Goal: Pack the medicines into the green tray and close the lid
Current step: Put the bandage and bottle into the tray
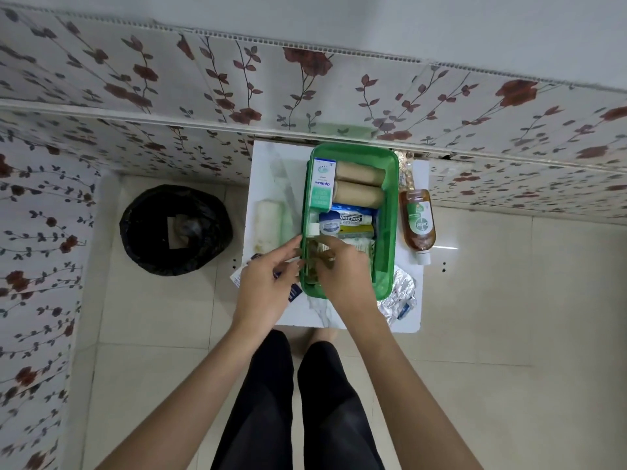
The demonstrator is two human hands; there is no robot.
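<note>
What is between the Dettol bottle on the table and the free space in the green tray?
Only the tray's right wall separates them. The Dettol bottle lies on the table just outside it, and nothing rests on the bottle. The free strip along the inside of that wall looks open; both hands work at the tray's near-left corner.

White table (264, 164) carries green tray (390, 212) centrally. Detol bottle (416, 222) right, white roll (269, 221) left. Foil strips (400, 295) near-right corner.

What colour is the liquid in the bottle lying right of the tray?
Amber-brown, with a green label and white cap; bottle, head view.
</note>
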